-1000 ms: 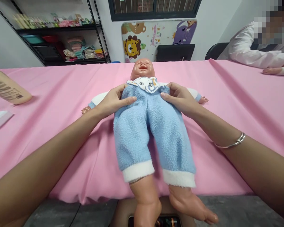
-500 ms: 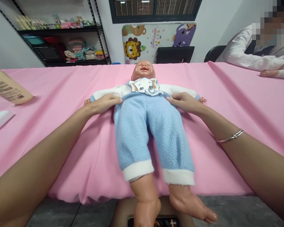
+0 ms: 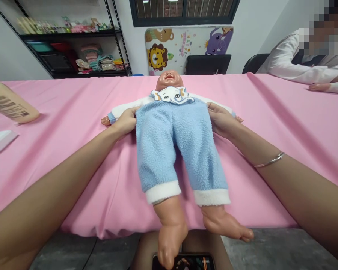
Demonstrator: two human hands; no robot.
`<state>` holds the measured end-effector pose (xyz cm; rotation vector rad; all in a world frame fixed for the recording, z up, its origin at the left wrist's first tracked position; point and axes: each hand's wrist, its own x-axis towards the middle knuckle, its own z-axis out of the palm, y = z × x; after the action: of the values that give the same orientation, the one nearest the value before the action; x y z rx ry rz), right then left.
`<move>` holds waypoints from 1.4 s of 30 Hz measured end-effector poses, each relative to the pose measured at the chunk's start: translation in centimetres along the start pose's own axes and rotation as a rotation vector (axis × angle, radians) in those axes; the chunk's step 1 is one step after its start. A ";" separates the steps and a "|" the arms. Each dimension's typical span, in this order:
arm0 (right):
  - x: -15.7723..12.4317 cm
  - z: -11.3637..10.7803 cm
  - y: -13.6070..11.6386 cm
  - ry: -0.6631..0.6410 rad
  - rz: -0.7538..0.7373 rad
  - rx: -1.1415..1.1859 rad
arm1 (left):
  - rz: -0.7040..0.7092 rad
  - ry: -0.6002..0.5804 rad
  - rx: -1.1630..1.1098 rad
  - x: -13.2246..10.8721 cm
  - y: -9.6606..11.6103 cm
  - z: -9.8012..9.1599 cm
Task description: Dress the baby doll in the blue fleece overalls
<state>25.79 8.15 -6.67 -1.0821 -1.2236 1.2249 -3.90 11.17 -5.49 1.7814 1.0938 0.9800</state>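
A baby doll (image 3: 169,80) lies on its back on the pink-covered table (image 3: 81,157), head away from me and legs toward me. It wears fuzzy blue trousers (image 3: 157,146) with white cuffs and a white long-sleeved top with an elephant bib (image 3: 171,94). At the waist on the left side, my left hand (image 3: 127,120) is closed on the trousers, its fingertips hidden behind the cloth. My right hand (image 3: 221,119) grips the opposite side of the waist, fingers partly tucked under. The doll's bare feet reach past the table's near edge.
At the left lie a cream bottle (image 3: 12,105) and a white flat object (image 3: 0,143). A phone (image 3: 195,261) rests by my legs below the table edge. Another person's sleeve (image 3: 295,63) and hand are at the far right. Shelves (image 3: 70,36) stand behind.
Both hands have slipped further round the sides of the waist. The trousers and feet have shifted away from me, and the doll's head tips back slightly.
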 end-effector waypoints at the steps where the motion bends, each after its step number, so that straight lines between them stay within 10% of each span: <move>1: 0.0 0.3 0.1 0.000 0.002 -0.012 | 0.001 0.035 -0.024 0.1 -0.3 0.1; 11: 0.9 -0.4 1.3 0.063 -0.141 -0.316 | 0.030 0.089 0.105 0.6 -0.9 0.0; 19: -0.8 0.6 -0.9 0.258 -0.479 -0.473 | 0.216 0.496 0.097 -0.1 1.3 1.4; 27: -2.3 3.2 -1.7 -0.269 -0.463 -0.644 | 0.298 -0.106 0.358 -2.3 4.1 3.4; 42: -0.8 1.3 0.0 -0.148 -0.421 -0.714 | 0.243 0.059 0.379 -0.8 1.2 1.4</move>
<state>24.53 7.25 -6.67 -1.1509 -1.9674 0.5477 -2.51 9.79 -5.11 2.2462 1.1783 1.0231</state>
